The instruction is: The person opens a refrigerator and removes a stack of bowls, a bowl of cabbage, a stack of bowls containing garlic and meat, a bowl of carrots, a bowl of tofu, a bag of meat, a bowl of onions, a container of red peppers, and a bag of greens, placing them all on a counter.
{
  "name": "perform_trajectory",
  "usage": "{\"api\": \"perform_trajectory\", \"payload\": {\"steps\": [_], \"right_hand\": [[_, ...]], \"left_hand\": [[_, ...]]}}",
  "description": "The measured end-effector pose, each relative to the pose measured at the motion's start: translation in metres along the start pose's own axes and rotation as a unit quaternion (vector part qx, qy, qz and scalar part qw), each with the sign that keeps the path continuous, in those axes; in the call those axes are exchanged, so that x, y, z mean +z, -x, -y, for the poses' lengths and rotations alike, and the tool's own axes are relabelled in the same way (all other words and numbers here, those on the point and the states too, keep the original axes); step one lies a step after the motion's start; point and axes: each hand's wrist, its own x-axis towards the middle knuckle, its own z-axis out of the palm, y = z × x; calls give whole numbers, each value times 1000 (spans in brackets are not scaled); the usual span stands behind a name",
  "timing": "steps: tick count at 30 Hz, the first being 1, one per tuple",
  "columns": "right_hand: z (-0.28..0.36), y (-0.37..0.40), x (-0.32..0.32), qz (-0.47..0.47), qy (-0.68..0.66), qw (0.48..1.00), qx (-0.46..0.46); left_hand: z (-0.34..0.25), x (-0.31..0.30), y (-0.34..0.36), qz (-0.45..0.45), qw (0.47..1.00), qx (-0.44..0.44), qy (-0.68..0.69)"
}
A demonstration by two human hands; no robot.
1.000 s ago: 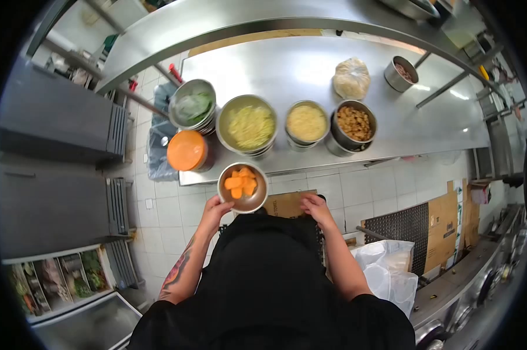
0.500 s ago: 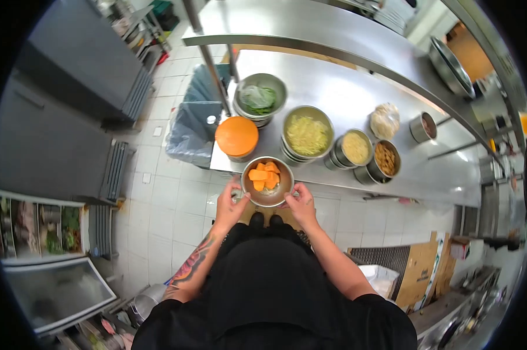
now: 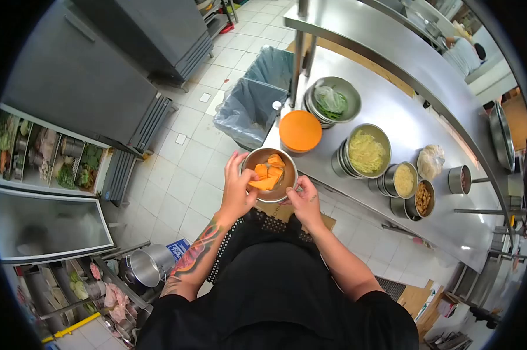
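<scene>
Right grip (image 3: 304, 201) pinches a round metal bowl (image 3: 287, 176).

Seen from my remote post, a round, silver-coloured metal bowl (image 3: 287, 176) faces open side up, in the right hand's (image 3: 304, 201) grip at its rim, near the tabletop's (image 3: 405, 116) corner. Inside, bright-orange, irregular cut chunks (image 3: 269, 177) lie in a loose heap, leaving the bowl's right inner wall bare; the left hand's (image 3: 239, 185) thumb overlaps the heap's near-left side.
</scene>
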Motion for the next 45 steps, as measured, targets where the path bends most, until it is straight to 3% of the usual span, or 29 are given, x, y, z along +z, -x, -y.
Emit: {"api": "perform_trajectory", "payload": {"steps": [4,9,11,13,16,17,18,21,24,25,26,27,28,29,30,31,33,35,37,39,42,43,45], "right_hand": [[-21,-17,61,20,10,999,25],[-55,-47,168,54,-28,988,141],[-86,-53,207,71,-24,988,137],[-99,-59,245,85,-21,989,123],[-99,-67,280,28,-46,995,90],[-103,-77,278,-8,-18,996,85],[-105,-87,270,-36,-19,998,55],[-74,-115,252,-105,11,994,-18],[-21,-144,244,-125,126,981,-82],[-7,-158,239,-114,157,975,-107],[14,-167,248,-90,231,956,-154],[17,-195,222,-112,484,834,-240],[28,-206,229,-111,580,754,-286],[42,-222,235,-109,668,662,-322],[55,-231,252,-120,671,658,-322],[63,-238,276,-139,707,628,-294],[69,-265,293,-166,738,598,-264],[73,-296,299,-110,808,523,-250],[69,-313,309,-105,817,515,-237],[63,-340,333,-77,828,502,-238],[43,-364,378,-57,805,543,-231],[32,-370,395,-44,788,569,-232],[-7,-389,416,-4,647,676,-352]], "left_hand": [[41,-23,22,-115,987,-86,77],[116,-84,52,-193,978,-74,-1],[139,-113,69,-85,989,-38,112],[156,-129,74,-100,991,-64,67],[198,-125,60,-57,995,-65,-57],[206,-115,47,-65,996,-48,-29],[197,-125,28,7,999,-53,-5],[187,-110,-28,76,993,-2,90],[200,-49,-91,60,966,46,247],[198,-30,-109,65,962,18,264],[195,-20,-129,71,898,-10,434],[193,-13,-145,81,803,-37,589],[187,-20,-156,89,800,-30,592],[178,-25,-168,64,693,-97,711],[173,-29,-181,38,566,-163,807],[178,-24,-194,47,564,-160,808],[195,-12,-221,117,332,-206,913],[210,-4,-241,125,308,-162,929],[223,0,-251,99,230,-185,950],[246,-9,-262,111,244,-174,948],[307,-50,-258,116,284,-129,943],[333,-55,-252,52,350,-183,917],[370,-104,-243,-98,486,-212,842]]}}
